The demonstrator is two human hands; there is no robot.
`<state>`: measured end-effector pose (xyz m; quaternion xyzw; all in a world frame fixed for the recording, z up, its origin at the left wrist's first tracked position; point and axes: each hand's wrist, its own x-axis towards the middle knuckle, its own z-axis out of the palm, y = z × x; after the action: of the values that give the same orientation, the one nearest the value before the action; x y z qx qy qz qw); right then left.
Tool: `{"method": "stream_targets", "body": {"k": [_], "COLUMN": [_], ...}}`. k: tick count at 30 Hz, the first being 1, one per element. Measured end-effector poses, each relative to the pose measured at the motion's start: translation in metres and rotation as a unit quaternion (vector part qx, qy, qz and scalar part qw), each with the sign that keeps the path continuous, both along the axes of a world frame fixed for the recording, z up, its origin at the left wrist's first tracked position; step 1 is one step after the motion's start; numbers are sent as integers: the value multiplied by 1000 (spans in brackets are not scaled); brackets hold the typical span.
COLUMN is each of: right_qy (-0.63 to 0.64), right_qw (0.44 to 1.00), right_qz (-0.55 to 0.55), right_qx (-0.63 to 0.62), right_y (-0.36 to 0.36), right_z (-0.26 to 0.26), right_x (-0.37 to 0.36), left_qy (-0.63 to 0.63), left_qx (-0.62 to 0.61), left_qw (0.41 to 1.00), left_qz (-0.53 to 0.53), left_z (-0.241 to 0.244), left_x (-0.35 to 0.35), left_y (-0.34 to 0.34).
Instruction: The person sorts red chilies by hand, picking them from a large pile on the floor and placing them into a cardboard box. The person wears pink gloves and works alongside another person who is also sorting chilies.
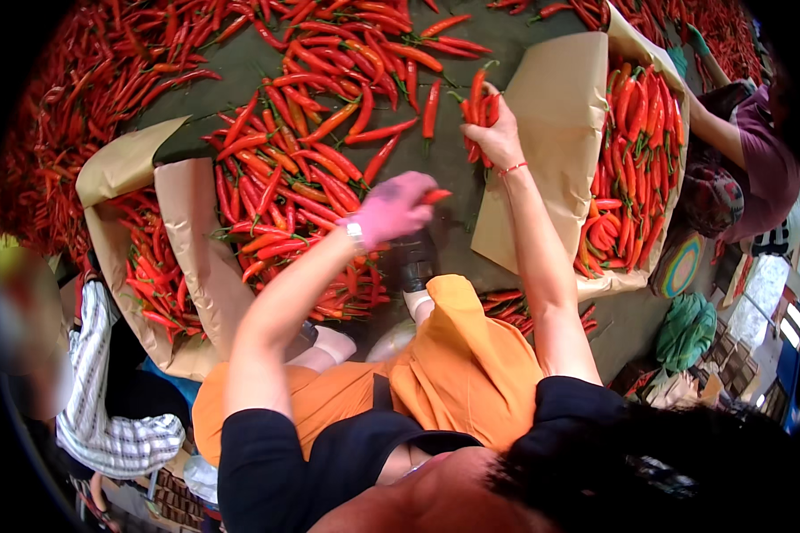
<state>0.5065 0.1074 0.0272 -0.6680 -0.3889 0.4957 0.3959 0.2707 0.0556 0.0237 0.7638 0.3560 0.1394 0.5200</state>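
My left hand [396, 208], in a pink glove and blurred, is above the floor just right of a heap of red chili peppers [307, 180]. A single red chili pepper [437, 196] juts from its fingers. Farther right, my bare right hand [497, 133] grips a small bunch of red chili peppers [478, 106], their green stems pointing mostly up. That hand is in front of the folded-out flap of a brown paper-lined container [553, 120], where many chilies [633, 166] lie packed lengthwise.
Left of the heap stands another brown paper-lined container [183, 220] with chilies inside. Large chili piles [60, 146] spread beyond it. People sit close on both sides: a striped sleeve [123, 446] left, a purple shirt [757, 160] right. A green bag [685, 331] lies at right.
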Motion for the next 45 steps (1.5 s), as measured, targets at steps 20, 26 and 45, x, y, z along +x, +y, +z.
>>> {"method": "stream_targets", "body": {"k": [20, 26, 45], "right_qy": [-133, -525, -432], "right_qw": [893, 757, 806], "right_qz": [269, 300, 401], "right_qx": [335, 246, 49], "right_y": [94, 58, 143], "right_z": [40, -97, -53], "right_x": [-355, -267, -216], "left_qy": [310, 99, 204], "left_qx": [-40, -30, 300], "left_qw": [950, 993, 931], "left_qz": [-1, 53, 39], "left_z": [259, 216, -19], "left_x": [-352, -269, -178], "left_y": [-105, -2, 76]}}
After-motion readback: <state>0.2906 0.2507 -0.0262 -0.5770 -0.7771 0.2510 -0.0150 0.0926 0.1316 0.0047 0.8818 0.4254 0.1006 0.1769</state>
